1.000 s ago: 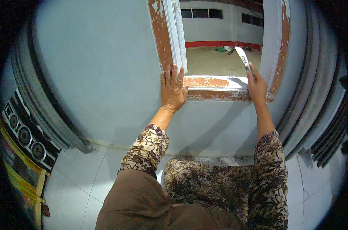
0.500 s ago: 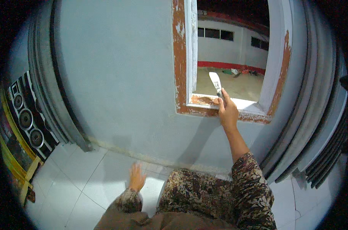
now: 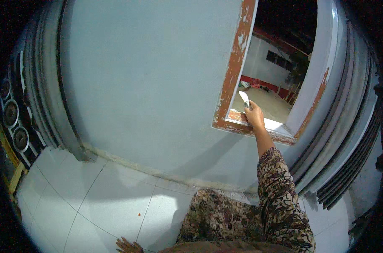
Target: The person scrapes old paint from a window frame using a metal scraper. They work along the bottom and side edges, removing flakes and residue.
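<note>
My right hand is wrapped round the handle of a putty knife. Its pale blade points up and to the left, in front of the window opening and above the sill. Around the opening runs a wooden window frame, brown with flaking white patches. Bare brown wood also shows at the sill's left corner beneath the blade. Low at the bottom edge, my left hand is partly cut off, with its fingers spread over the floor and nothing in them.
Grey curtains hang at the left, and more grey curtains at the right of the window. Loudspeakers stand far left. A small orange flake lies on the white tiled floor. Outside, a walled yard shows.
My view has turned, so the window sits farther right and tilted. My left hand has moved down toward the bottom edge. The putty knife stays in my right hand.
</note>
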### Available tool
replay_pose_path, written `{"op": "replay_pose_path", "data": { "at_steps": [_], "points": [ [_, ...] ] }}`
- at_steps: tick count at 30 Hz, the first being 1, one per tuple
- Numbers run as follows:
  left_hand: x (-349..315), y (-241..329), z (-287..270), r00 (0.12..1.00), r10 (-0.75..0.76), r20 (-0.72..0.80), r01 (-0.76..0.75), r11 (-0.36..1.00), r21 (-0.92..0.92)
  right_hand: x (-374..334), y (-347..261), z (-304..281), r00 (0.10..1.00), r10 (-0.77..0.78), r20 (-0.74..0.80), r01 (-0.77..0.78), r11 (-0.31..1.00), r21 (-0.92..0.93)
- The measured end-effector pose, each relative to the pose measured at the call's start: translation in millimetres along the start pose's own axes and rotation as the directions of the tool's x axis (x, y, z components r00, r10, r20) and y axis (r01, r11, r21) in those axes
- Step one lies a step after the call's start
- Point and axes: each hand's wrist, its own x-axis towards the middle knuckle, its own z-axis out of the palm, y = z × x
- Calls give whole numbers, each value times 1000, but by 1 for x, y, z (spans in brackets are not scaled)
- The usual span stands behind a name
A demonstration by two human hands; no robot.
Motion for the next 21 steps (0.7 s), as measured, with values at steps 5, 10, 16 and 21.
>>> {"op": "replay_pose_path", "data": {
  "at_steps": [5,10,16,21],
  "points": [
    [11,26,-23,966,-139,220,62,944,323,11,8,4,999,18,30,-16,996,-86],
    [8,5,12,953,-123,279,70,979,193,5,12,11,999,-5,52,10,994,-105],
    [106,62,-26,887,134,441,-20,967,-255,-1,11,21,977,-214,-23,205,956,-208],
    [233,248,-267,860,400,-317,-473,392,-789,1,7,19,981,-187,45,192,968,-162]
  ]
}}
